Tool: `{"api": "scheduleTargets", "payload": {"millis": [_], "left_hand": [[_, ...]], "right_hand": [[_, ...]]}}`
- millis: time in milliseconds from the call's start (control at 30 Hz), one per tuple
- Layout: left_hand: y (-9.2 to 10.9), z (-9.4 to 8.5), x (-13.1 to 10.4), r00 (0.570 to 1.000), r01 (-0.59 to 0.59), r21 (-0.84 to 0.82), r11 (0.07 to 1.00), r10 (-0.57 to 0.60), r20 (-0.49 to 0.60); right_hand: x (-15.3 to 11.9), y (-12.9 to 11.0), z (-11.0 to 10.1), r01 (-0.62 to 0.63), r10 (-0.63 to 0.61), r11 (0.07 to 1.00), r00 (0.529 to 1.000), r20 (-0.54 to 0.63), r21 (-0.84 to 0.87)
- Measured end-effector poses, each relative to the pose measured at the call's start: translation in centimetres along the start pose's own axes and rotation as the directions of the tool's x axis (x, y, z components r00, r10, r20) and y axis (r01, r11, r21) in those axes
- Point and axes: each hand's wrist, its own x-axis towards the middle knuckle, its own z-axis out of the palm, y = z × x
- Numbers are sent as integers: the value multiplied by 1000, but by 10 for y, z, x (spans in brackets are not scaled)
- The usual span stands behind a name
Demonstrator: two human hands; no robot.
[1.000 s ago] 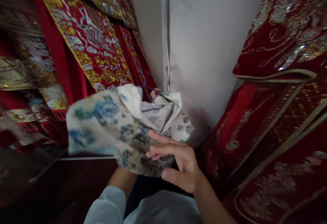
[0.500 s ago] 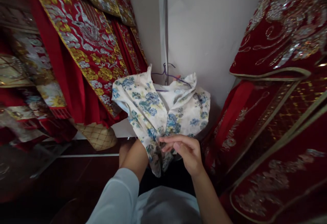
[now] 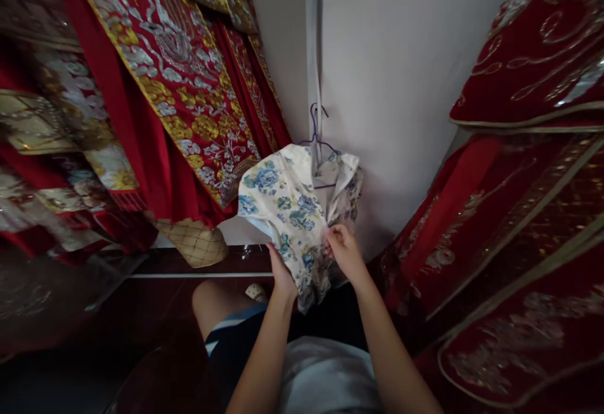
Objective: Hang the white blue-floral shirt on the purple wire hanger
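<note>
A white short-sleeved blouse (image 3: pixel 295 212) with blue flowers hangs on a thin purple hanger (image 3: pixel 315 137) in front of me. Its collar is spread and its front runs down in a V. My right hand (image 3: pixel 344 250) pinches the front edge just below the V, its fingertips together on the cloth. At the lower left side of the blouse is my left hand (image 3: pixel 284 277), holding that side. Its thumb points up along the cloth, while its other fingers are hidden behind the fabric. The lower hem bunches between my forearms.
Red garments with gold and silver embroidery (image 3: pixel 189 87) hang on the left. More red beaded garments (image 3: pixel 519 212) hang on the right. Behind the blouse is a pale wall (image 3: pixel 387 74) with a vertical strip (image 3: pixel 314 36). A pale shoe (image 3: pixel 255 292) shows by my knee.
My left hand has come out from behind the blouse to its left side. My right hand has moved up and closed on the front edge. The blouse has turned and hangs straighter.
</note>
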Motion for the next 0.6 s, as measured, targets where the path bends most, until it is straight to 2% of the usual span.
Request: {"api": "scheduleTargets", "payload": {"millis": [67,167,233,367,433,500,533,600], "left_hand": [[-2,-9,-4,999,-27,142,989,30,-17],[-6,-12,-5,993,-98,393,914,115,-20],[-7,-11,-5,991,-103,417,903,129,-36],[0,-16,2,994,-43,313,949,73,-83],[5,-28,10,980,-73,302,950,124,-155],[9,-43,18,929,-182,344,921,276,-247],[10,-50,21,879,-259,392,883,384,-282],[10,-57,21,734,-400,541,740,612,-294]], "right_hand": [[7,3,7,48,-48,997,999,3,-59],[20,2,17,133,-133,990,991,0,-55],[25,0,22,130,-130,991,991,23,20],[21,-4,20,-117,73,965,979,189,236],[16,-7,15,-192,114,917,967,230,350],[9,-11,10,-182,106,897,973,203,403],[6,-12,8,-164,102,905,979,174,392],[0,-15,6,-119,84,944,989,123,308]]}}
